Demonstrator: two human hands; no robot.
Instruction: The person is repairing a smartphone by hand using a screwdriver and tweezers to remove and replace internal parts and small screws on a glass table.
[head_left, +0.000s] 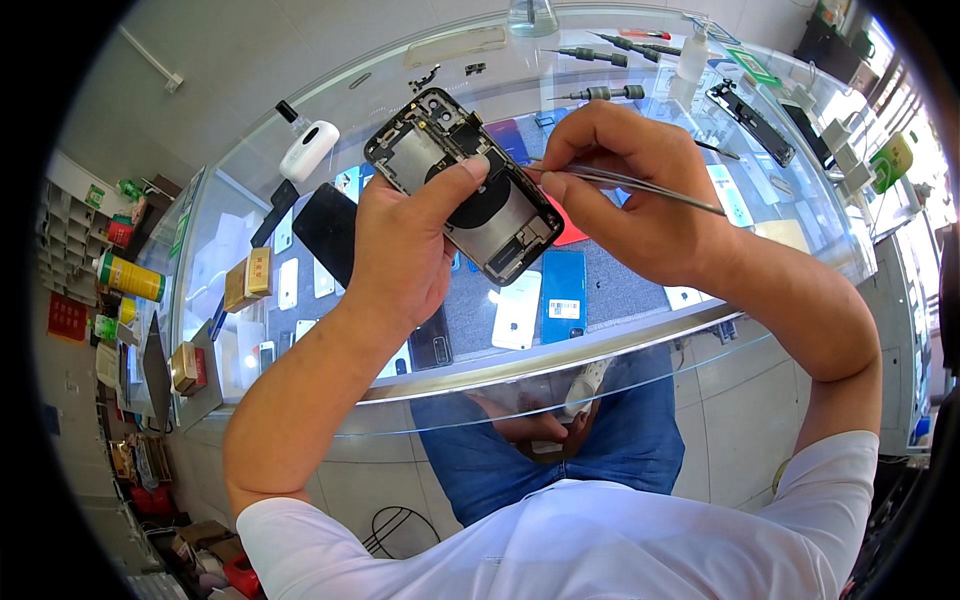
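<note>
My left hand [395, 245] is closed round an opened phone housing [505, 230], thumb pressed on its inside. The housing is tilted, with silver plates, a black round part and small connectors showing. My right hand [630, 175] grips thin metal tweezers [668, 193] just right of the housing; their tips are near its right edge, and I cannot tell whether they touch it. A black screen-like slab [322, 230] lies on the glass counter [630, 322] left of the phone. Small loose parts [423, 78] lie above it.
Screwdrivers [590, 93] and a clear pump bottle [692, 55] lie or stand at the back, near a long phone part [750, 120]. A white device [309, 150] and small boxes [247, 278] are on the left. Phones sit under the glass. Chargers [850, 155] crowd the right edge.
</note>
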